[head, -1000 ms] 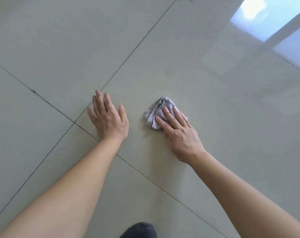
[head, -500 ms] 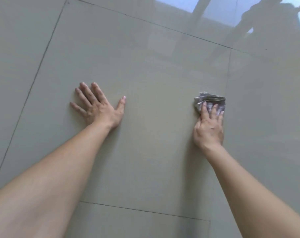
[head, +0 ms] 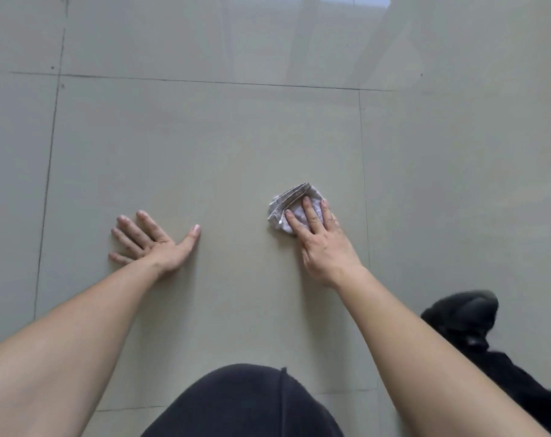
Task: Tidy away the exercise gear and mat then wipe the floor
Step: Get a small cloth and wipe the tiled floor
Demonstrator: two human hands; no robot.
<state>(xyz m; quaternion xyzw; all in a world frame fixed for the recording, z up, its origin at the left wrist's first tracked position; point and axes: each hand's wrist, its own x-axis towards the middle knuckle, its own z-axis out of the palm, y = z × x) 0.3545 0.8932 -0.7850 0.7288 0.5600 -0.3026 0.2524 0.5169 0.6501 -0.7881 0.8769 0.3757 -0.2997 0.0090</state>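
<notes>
Floor (head: 204, 146): pale greenish-grey tile, smooth, glossy, mirror-like sheen toward the far edge; thin dark grout lines. Rag (head: 291, 200): soft woven cloth, whitish-grey, crumpled, matt, stitched hem along one fold. Trouser knee (head: 245, 402): black matt fabric. Shoe (head: 463, 313): black, dull finish, blurred.

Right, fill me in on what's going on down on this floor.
A person is down on the tiled floor, at the wiping stage. Their right hand presses a folded cloth flat against a tile with straight fingers. Their left hand is spread flat on the same tile, apart from the cloth. A dark shoe shows at the right edge. No exercise gear or mat is in view.
</notes>
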